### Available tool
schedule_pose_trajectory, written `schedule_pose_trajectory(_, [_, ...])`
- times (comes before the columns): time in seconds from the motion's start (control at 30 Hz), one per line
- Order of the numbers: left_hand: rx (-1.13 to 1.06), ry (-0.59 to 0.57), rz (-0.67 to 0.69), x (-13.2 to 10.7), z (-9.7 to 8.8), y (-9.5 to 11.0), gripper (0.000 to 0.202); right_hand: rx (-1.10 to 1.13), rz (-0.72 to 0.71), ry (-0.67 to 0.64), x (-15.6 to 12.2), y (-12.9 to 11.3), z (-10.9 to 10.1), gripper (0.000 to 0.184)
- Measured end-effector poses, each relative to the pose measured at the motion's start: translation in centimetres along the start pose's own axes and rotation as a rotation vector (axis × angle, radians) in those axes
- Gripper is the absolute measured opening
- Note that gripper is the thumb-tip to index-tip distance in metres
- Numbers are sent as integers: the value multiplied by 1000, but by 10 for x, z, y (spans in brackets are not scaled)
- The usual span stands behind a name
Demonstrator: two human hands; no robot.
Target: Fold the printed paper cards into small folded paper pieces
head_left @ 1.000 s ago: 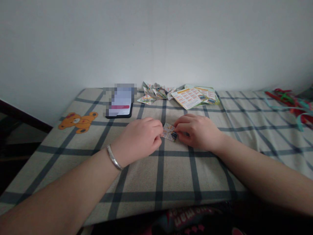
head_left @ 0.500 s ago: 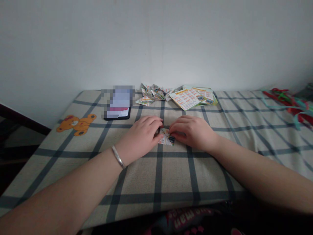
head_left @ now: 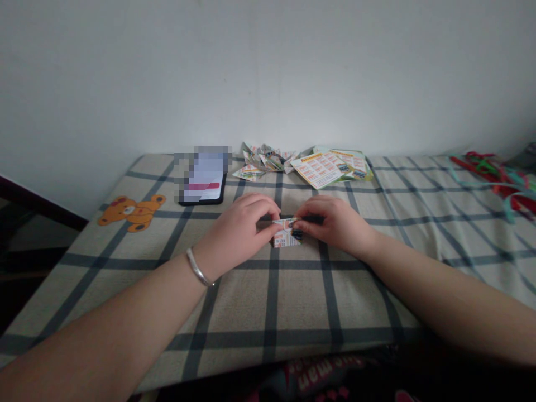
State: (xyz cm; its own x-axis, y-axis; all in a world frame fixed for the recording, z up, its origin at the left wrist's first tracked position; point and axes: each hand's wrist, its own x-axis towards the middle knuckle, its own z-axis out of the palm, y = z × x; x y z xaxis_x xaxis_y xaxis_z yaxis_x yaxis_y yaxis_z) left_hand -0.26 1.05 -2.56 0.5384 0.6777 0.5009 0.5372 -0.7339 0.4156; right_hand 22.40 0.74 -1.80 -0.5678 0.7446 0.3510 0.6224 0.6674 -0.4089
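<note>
A small folded piece of printed paper is held just above the checked cloth near the middle of the table. My left hand, with a silver bracelet on its wrist, pinches the paper's left edge with curled fingers. My right hand pinches the paper's right top edge, fingers closed. Both forearms rest on the cloth.
A phone lies at the back left. Several folded paper pieces and a stack of printed leaflets sit by the wall. Coloured ribbons lie at the far right. A bear print marks the cloth on the left.
The paper lay flat under my fingers half a second ago; now both hands have lifted and pinched it upright. The hands stay in the same spot.
</note>
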Motion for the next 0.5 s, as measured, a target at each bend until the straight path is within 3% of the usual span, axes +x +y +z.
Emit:
schedule_pose_trajectory(0.2, [-21, 37, 22, 0, -2, 1, 3, 71, -17, 163, -1, -1, 1, 10])
schedule_pose_trajectory(0.5, [88, 17, 167, 0, -5, 6, 3, 83, -230, 232, -3, -3, -4, 9])
